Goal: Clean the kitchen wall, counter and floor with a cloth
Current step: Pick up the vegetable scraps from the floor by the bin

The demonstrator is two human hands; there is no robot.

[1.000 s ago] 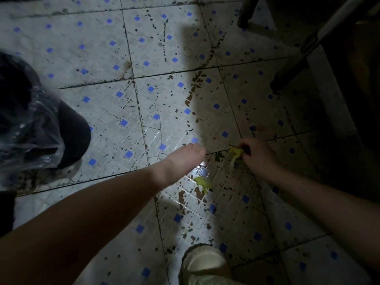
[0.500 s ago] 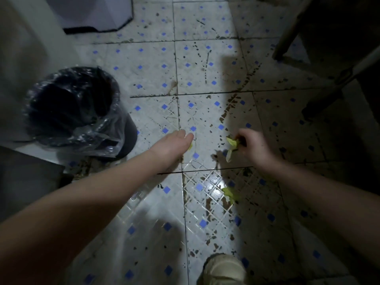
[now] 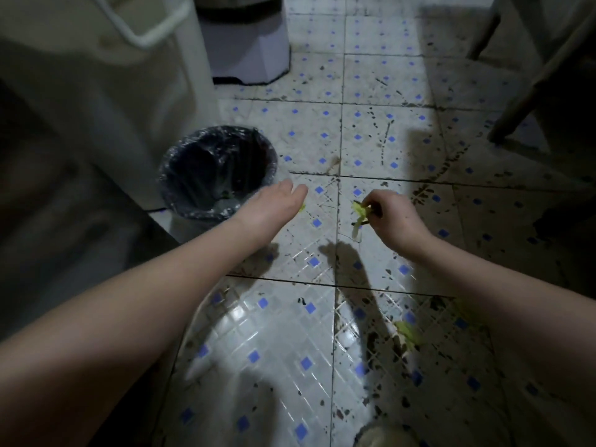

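Scrap (image 3: 358,211), perhaps a leaf, dangles lengthwise floorward from the pinching right hand (image 3: 392,221); left hand (image 3: 274,204) outstretched, relaxed.

The floor (image 3: 371,75) was of white tiles with small blue squares, shiny in places and spotted with dark dirt. To the right of the bin (image 3: 269,146), a green leaf scrap (image 3: 358,210) hung pinched in the right hand (image 3: 392,217). A second scrap (image 3: 407,332) lay on the tiles, farther right of the bin.
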